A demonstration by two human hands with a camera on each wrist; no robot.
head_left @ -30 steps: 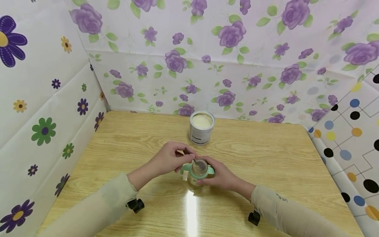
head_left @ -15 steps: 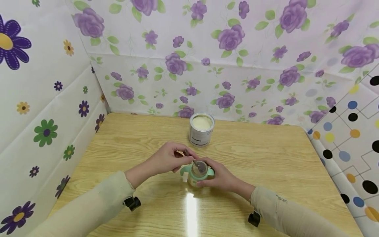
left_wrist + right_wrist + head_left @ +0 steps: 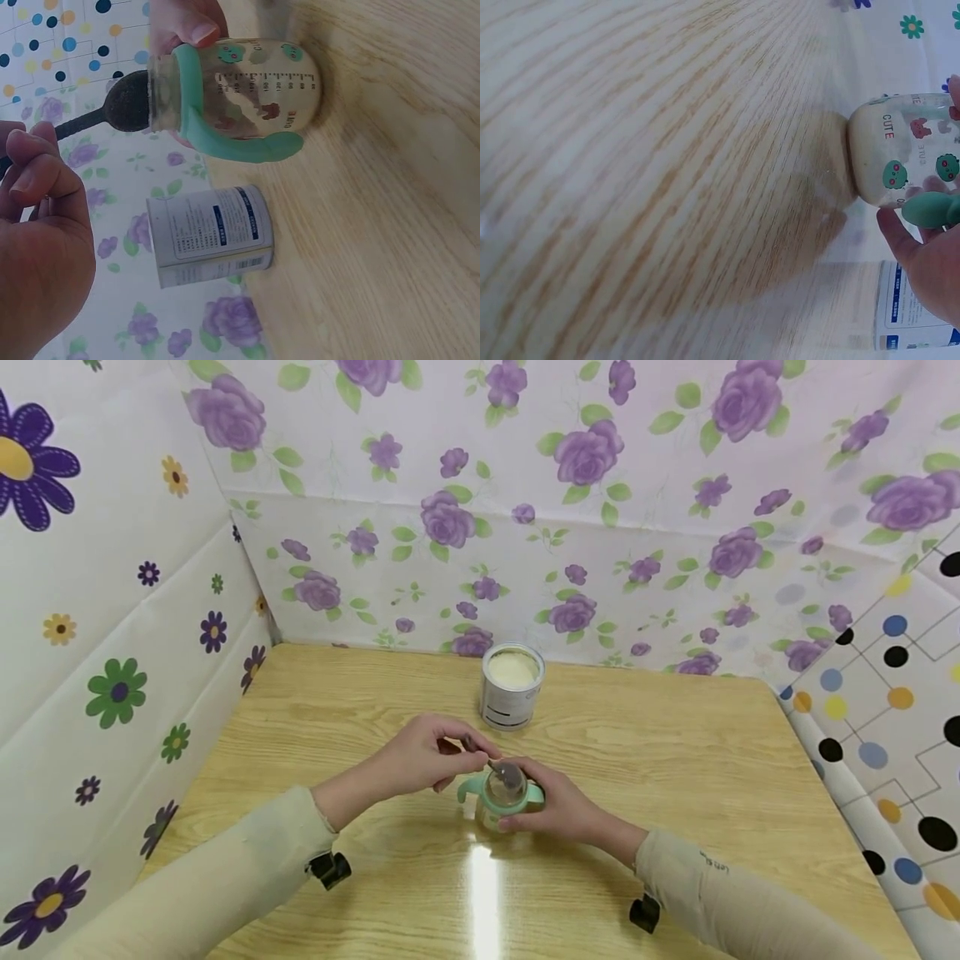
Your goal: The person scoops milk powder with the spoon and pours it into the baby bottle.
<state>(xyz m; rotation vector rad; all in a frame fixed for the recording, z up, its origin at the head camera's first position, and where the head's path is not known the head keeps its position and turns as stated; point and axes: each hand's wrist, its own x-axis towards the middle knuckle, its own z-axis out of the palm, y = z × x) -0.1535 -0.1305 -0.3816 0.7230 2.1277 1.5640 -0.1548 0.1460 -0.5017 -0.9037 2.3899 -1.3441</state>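
A clear baby bottle (image 3: 504, 810) with a mint green collar and two handles stands upright on the table, its mouth uncovered. Printed marks and small cartoon figures cover its side in the left wrist view. My right hand (image 3: 558, 806) grips the bottle around its right side, near one green handle (image 3: 930, 210). Between thumb and fingers, my left hand (image 3: 427, 758) pinches the handle of a dark spoon (image 3: 127, 103). The spoon's bowl is right at the bottle's mouth, tilted over the rim. Pale contents show low in the bottle; whether powder or liquid, I cannot tell.
Behind the hands stands an uncovered tin (image 3: 512, 689) filled with pale powder. The wooden table (image 3: 660, 752) ends against flower-patterned cloth (image 3: 525, 518) at the back. Patterned sheets also hang along the left and right sides.
My left hand has shifted slightly left, and the spoon's bowl has tilted and lifted a little at the bottle's mouth. The right hand and bottle stay in place.
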